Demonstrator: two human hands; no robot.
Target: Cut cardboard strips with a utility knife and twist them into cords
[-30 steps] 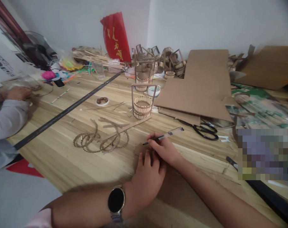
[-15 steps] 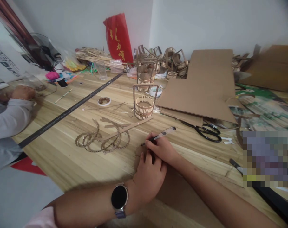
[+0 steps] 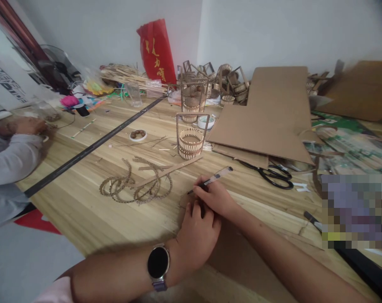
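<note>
1. Nearest, the left hand [image 3: 195,235] lies on the brown cardboard [image 3: 241,256], fingers bent; whether it grips something, I cannot tell.
2. Just beside, the right hand [image 3: 218,195] is closed around a pen [image 3: 213,177], its tip near the cardboard's far edge. How much is already drawn cannot be seen.
3. Farther on the bench [image 3: 83,185], notched strips [image 3: 140,201] lie loose, unattached.
4. Behind them, one basket [image 3: 191,147] stands upright, its handle already on.

Basket [image 3: 191,145] behind coiled strips [image 3: 140,185]
</note>
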